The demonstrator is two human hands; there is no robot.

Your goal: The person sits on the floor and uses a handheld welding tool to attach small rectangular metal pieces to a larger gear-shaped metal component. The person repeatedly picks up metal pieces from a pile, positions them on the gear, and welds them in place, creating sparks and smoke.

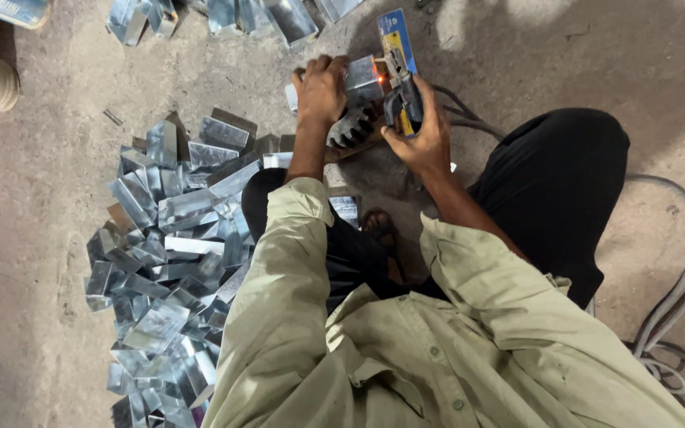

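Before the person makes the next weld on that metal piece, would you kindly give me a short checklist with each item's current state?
1. Left hand steadies the folded metal piece: ok.
2. Right hand grips the welding tool: ok.
3. Tool tip at the piece, orange glow visible: ok.
4. Hands gloved: not ok, both bare.
5. Cables clear of the work: ok, off to the right.
6. Joint alignment: cannot tell.

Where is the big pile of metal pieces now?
In the head view, the pile lies on the floor at the person's left, beside the left sleeve.
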